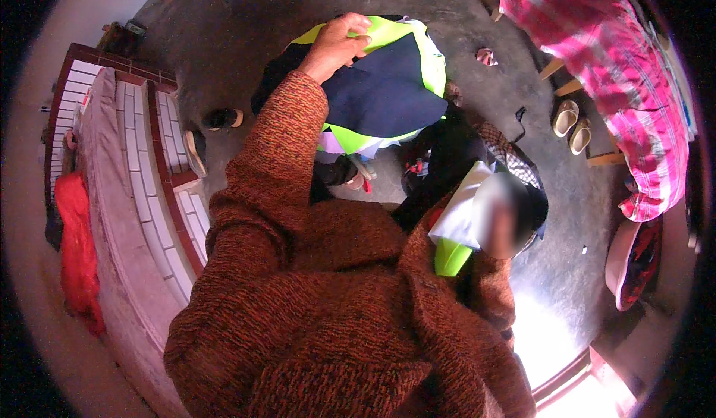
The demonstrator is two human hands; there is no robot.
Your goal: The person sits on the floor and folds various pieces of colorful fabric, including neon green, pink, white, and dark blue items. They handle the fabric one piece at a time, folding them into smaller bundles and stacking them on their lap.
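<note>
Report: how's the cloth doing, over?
Left fingers touching navy-and-lime cloth. Right fingers blurred, by white cloth, grip unclear. Pale shoes off right.

Floor is smooth grey concrete (447, 8): pair of cream slip-on shoes (571, 127) between 2 and 3 o'clock, crumpled pink-and-white scrap (486, 56) between 1 and 2, small white scrap (585, 250) between 3 and 4, low dark shoe with pale toe (221, 119) at 10. White-tiled platform with red-brown trim (145, 194) at 9 carries a pale pinkish cover (112, 179) and bunched red cloth (78, 246); wooden-legged piece (550, 68) at 2 bears a draped pink-and-white plaid cloth (604, 75). Support under the navy-and-lime-yellow cloth bundle (388, 90) at 12: hidden.
</note>
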